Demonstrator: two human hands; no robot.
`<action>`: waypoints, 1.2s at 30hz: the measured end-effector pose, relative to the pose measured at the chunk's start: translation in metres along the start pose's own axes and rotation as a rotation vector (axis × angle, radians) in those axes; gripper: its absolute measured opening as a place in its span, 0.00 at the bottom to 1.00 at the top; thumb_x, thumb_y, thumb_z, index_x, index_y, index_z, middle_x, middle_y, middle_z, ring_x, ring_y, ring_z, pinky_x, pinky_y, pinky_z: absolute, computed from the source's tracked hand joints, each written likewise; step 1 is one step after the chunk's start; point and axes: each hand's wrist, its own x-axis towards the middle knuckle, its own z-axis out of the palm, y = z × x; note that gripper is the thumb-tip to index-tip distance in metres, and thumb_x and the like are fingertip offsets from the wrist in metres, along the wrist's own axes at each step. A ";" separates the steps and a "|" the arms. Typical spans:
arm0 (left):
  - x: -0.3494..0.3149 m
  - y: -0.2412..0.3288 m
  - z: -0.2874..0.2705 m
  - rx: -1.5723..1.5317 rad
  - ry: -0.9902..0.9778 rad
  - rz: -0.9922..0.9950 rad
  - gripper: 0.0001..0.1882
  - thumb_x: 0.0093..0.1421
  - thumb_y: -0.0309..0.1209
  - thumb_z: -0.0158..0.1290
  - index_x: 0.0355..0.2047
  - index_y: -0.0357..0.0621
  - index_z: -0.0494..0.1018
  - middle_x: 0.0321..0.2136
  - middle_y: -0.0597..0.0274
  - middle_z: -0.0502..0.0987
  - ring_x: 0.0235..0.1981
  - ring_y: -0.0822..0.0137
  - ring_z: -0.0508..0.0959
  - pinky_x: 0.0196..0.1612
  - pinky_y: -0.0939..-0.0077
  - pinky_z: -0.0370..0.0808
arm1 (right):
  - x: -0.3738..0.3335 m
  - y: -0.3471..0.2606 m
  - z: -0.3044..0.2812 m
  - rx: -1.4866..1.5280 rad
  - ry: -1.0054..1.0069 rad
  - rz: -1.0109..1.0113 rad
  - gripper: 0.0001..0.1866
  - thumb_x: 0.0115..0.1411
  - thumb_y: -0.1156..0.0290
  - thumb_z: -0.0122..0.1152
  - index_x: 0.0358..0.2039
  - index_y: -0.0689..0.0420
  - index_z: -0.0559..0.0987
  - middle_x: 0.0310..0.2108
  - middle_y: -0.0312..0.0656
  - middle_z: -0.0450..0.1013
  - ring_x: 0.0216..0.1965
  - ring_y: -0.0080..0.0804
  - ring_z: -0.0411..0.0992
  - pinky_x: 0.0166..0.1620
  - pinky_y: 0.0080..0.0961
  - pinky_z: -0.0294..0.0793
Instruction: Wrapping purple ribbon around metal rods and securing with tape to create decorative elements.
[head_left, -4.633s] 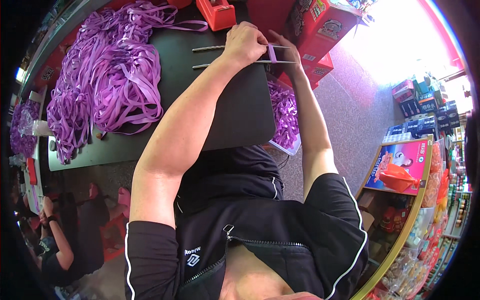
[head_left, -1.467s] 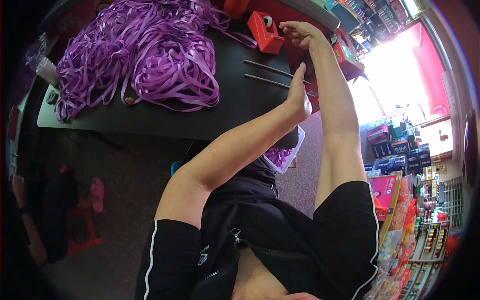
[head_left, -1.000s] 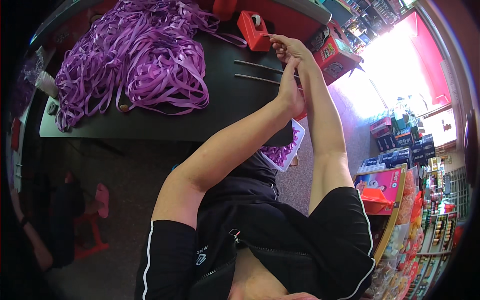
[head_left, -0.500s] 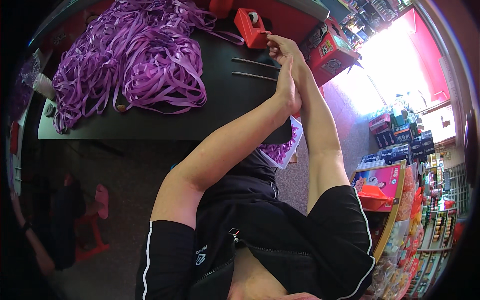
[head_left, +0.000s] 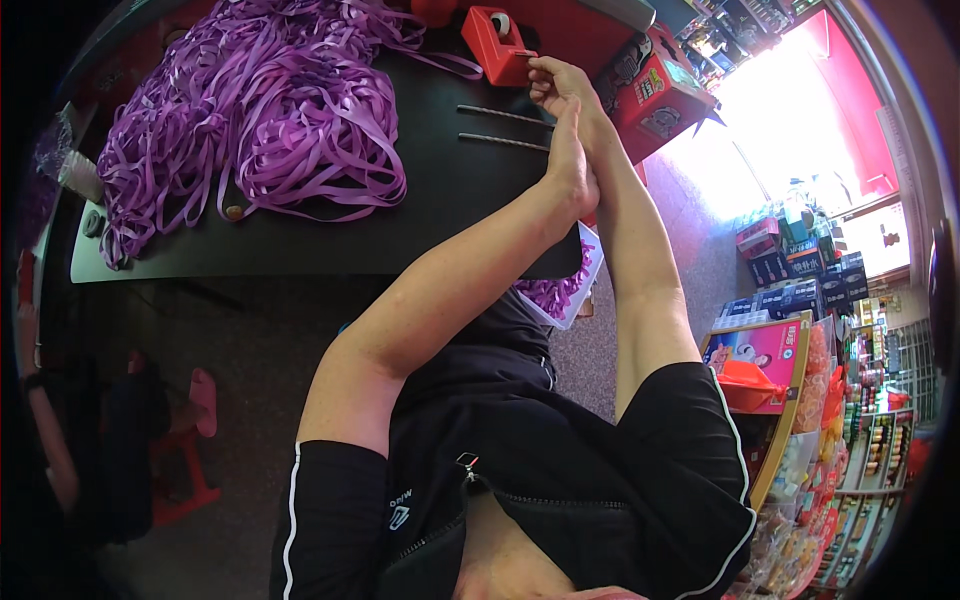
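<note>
My right hand [head_left: 562,84] reaches to the near right corner of a red tape dispenser [head_left: 496,48]. Its fingers are curled, with the tips at a small thin piece I cannot make out by the dispenser's edge. My left hand [head_left: 568,165] is seen edge-on, stretched out and lying against my right wrist and palm. Whatever may be between the two palms is hidden. Two thin twisted metal rods [head_left: 500,110] lie side by side on the black tabletop [head_left: 430,225], their right ends running up to my hands. A big heap of purple ribbon [head_left: 310,130] covers the table's left part.
Below the table's right corner stands a white box [head_left: 590,270] with purple ribbon pieces. A red carton [head_left: 655,95] is right of the table. At the left edge are a white roll [head_left: 80,175] and a pink slipper [head_left: 203,402] on a person's foot. Stocked shelves [head_left: 870,450] line the right.
The whole view has shifted slightly, so table and hands sit a little higher and further left. My hands keep nearly the same pose by the dispenser.
</note>
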 end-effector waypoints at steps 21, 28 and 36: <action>0.011 -0.001 -0.008 -0.017 0.013 0.023 0.21 0.58 0.51 0.41 0.46 0.55 0.64 0.42 0.68 0.70 0.44 0.66 0.69 0.50 0.69 0.61 | -0.036 -0.006 -0.022 -0.494 -0.092 -0.268 0.10 0.52 0.67 0.61 0.27 0.62 0.79 0.21 0.34 0.72 0.19 0.17 0.65 0.21 0.13 0.61; 0.025 -0.002 -0.020 0.024 0.155 -0.123 0.12 0.55 0.38 0.51 0.40 0.54 0.69 0.41 0.72 0.72 0.48 0.70 0.64 0.56 0.69 0.52 | -0.104 -0.049 -0.068 -0.542 -0.197 -0.263 0.11 0.60 0.66 0.52 0.33 0.59 0.78 0.25 0.31 0.72 0.24 0.11 0.65 0.25 0.06 0.59; 0.027 -0.015 -0.025 0.240 0.129 0.054 0.12 0.54 0.39 0.54 0.38 0.62 0.66 0.36 0.69 0.66 0.41 0.63 0.59 0.52 0.61 0.50 | -0.122 -0.036 -0.082 -0.628 -0.301 -0.318 0.12 0.60 0.65 0.53 0.33 0.61 0.78 0.24 0.32 0.72 0.25 0.13 0.65 0.28 0.10 0.62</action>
